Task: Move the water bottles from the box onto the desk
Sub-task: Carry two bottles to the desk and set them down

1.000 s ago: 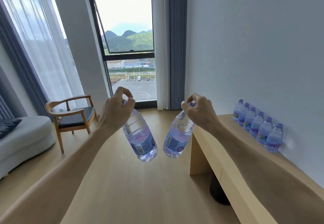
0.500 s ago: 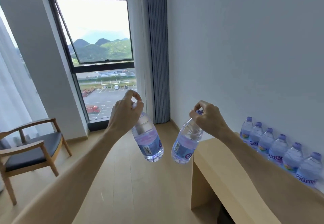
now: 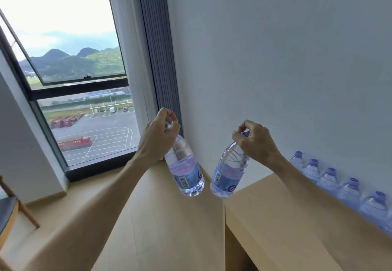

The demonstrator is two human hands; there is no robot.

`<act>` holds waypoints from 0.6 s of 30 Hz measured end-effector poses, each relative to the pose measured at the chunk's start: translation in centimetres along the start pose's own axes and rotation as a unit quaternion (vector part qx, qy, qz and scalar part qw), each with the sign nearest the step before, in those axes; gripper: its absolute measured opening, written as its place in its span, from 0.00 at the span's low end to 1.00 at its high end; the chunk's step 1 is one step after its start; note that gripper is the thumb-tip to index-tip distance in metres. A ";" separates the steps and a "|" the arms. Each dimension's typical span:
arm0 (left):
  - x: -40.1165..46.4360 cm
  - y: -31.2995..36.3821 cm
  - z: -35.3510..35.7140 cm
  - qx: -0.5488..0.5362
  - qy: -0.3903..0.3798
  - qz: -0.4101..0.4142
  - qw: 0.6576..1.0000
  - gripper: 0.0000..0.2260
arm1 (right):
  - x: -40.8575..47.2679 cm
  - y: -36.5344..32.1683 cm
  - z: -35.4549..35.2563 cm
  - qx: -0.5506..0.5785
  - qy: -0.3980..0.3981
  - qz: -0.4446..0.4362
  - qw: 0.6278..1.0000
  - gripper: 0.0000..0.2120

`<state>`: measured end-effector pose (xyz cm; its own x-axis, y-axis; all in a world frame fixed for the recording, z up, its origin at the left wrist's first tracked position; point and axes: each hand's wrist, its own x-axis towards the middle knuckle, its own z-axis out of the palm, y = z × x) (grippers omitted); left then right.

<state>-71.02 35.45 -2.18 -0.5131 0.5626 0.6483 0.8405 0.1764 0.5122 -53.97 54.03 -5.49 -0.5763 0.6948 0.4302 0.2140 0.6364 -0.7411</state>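
Plastic bottles (image 3: 186,173) (image 3: 228,177) dangle pinched by their caps in our hands (image 3: 158,141) (image 3: 257,143); we should lower them upright beside the bench (image 3: 286,224) row (image 3: 339,185) at right.

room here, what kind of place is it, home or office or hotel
Likely a hotel room or flat on an upper floor: a tall window over a car park, a wall-side wooden desk lined with water bottles, and an armchair.
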 end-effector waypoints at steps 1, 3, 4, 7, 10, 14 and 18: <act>1.3 -0.3 1.3 -0.003 -0.009 0.004 1.000 0.01 | 1.2 0.9 -0.1 -0.003 0.001 0.004 1.000 0.08; 3.9 -0.8 3.8 -0.009 -0.022 0.017 1.000 0.01 | 3.6 2.7 -0.6 -0.012 0.001 0.012 1.000 0.07; 5.1 -1.0 5.1 -0.012 -0.028 0.026 0.999 0.01 | 4.8 3.6 -0.8 -0.015 0.001 0.014 1.000 0.08; 8.1 -1.5 9.1 -0.032 -0.052 0.046 0.997 0.01 | 7.7 6.2 -1.7 -0.023 0.011 0.022 0.999 0.07; 10.6 -1.5 13.4 -0.053 -0.081 0.059 0.994 0.01 | 9.5 9.1 -2.8 -0.033 0.022 0.041 0.998 0.08; 13.2 -1.2 20.0 -0.092 -0.144 0.070 0.983 0.01 | 11.0 13.4 -4.6 -0.034 0.045 0.084 0.995 0.09; 14.6 -1.6 27.1 -0.144 -0.208 0.078 0.964 0.02 | 11.4 17.6 -6.2 -0.051 0.066 0.128 0.988 0.09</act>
<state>-75.18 65.28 -8.82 -0.2204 0.8500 0.4784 0.7884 -0.1336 0.6005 -51.86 75.24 -10.44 -0.3862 0.8706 0.3048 0.4207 0.4603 -0.7817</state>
